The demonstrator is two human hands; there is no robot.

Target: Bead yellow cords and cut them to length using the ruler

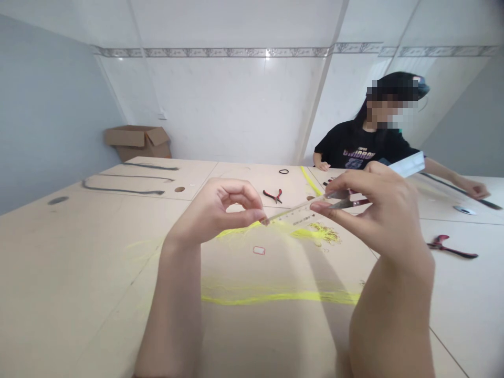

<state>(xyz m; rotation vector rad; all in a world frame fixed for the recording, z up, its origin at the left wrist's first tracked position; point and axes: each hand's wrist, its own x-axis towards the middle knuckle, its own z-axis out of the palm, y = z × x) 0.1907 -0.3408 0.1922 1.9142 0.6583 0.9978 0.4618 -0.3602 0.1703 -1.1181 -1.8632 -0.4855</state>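
Observation:
My left hand point(220, 210) is closed in a pinch on the end of a thin pale cable point(293, 207) that stretches across to my right hand point(378, 210). My right hand is closed around the cable and a tool with dark red handles point(356, 202); a white strip point(407, 165) sticks up past its knuckles. Loose yellow fibres point(315, 233) trail from the pinch point and lie in a tangle on the cardboard sheet point(255, 325) below. A long yellow strand bundle point(283, 297) lies across the sheet nearer to me.
Red-handled pliers point(273, 196) lie mid-table, and another red-handled tool point(451, 247) lies at the right. Grey cables point(126, 186) lie far left beside an open cardboard box point(137, 140). A person in a black shirt point(362, 147) works across the table. A black ring point(283, 171) lies far off.

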